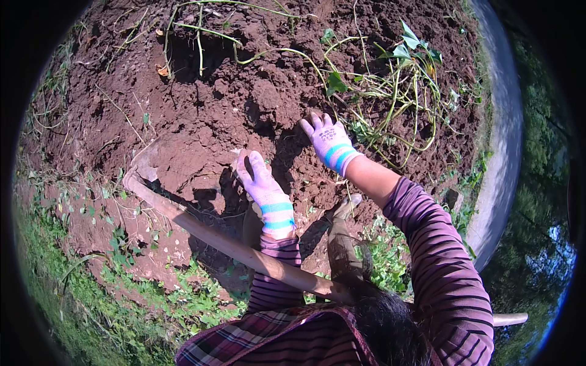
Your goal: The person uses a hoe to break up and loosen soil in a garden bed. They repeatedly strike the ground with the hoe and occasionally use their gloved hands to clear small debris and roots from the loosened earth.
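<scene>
My left hand [264, 181], in a pale purple knit glove with blue bands at the cuff, hangs just over the dug brown soil [192, 114]. A small pale bit shows by its fingertips, and whether it is held cannot be made out. My right hand [330, 141], in a matching glove that bears writing, reaches the broken clods with its fingers apart. Beside it lies a tangle of green vines [398, 100] with a few leaves. A hoe's wooden handle [238, 251] slants across my left forearm. Its soil-caked blade [145, 162] rests on the ground at the left.
Loose vine stems [210, 31] trail over the soil at the far side. My shoe [349, 206] stands below my right hand. Low green weeds [123, 297] grow at the lower left, and a pale paved path [499, 114] curves along the right. The handle's far end [510, 319] juts out behind me.
</scene>
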Demonstrator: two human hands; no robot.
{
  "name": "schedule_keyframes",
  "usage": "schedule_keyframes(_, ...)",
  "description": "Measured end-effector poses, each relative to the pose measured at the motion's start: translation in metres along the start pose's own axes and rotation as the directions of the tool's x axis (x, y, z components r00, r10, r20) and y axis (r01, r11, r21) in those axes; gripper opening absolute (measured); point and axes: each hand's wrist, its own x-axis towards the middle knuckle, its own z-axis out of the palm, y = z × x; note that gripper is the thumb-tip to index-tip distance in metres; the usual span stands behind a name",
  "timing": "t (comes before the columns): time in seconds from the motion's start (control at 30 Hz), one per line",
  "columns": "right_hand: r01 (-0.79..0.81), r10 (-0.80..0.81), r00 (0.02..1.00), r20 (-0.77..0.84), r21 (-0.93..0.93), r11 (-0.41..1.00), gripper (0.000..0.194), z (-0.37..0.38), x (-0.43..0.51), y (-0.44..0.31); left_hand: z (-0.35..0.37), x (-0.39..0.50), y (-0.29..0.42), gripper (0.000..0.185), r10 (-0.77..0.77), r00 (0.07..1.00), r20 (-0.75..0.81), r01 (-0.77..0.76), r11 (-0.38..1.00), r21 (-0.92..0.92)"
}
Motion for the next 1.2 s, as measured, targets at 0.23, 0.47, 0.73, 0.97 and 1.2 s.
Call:
schedule_keyframes(0.23, 0.038, 0.001, 0.990, -0.140, 0.277, 0.960, 0.054, 0.016, 0.049, 0.010, 0.010, 0.002, 0.012, 0.047, -0.175, 0.985, 0.012, 0.175, 0.985, -0.008)
schedule_keyframes(0.47, -0.019, 0.108, 0.994, 0.012, 0.998, 0.062, 0.054, 0.001, 0.003, 0.067, 0.012, -0.006, 0.011, 0.051, -0.350, 0.926, 0.140, 0.350, 0.936, 0.025)
schedule_keyframes(0.73, 0.098, 0.205, 0.976, -0.072, 0.988, -0.119, 0.039, -0.061, -0.054, 0.003, 0.023, -0.011, 0.021, 0.064, -0.441, 0.865, 0.238, 0.439, 0.896, 0.065)
schedule_keyframes(0.97, -0.010, 0.311, 0.946, -0.095, 0.947, 0.320, 0.086, -0.026, -0.045, 0.022, 0.023, -0.014, 0.032, 0.056, -0.399, 0.900, 0.174, 0.415, 0.907, -0.066)
schedule_keyframes(1.2, 0.079, 0.323, 0.927, -0.192, 0.941, 0.330, 0.092, -0.049, -0.081, -0.032, 0.020, -0.005, 0.022, 0.071, -0.304, 0.943, -0.133, 0.286, 0.948, -0.137)
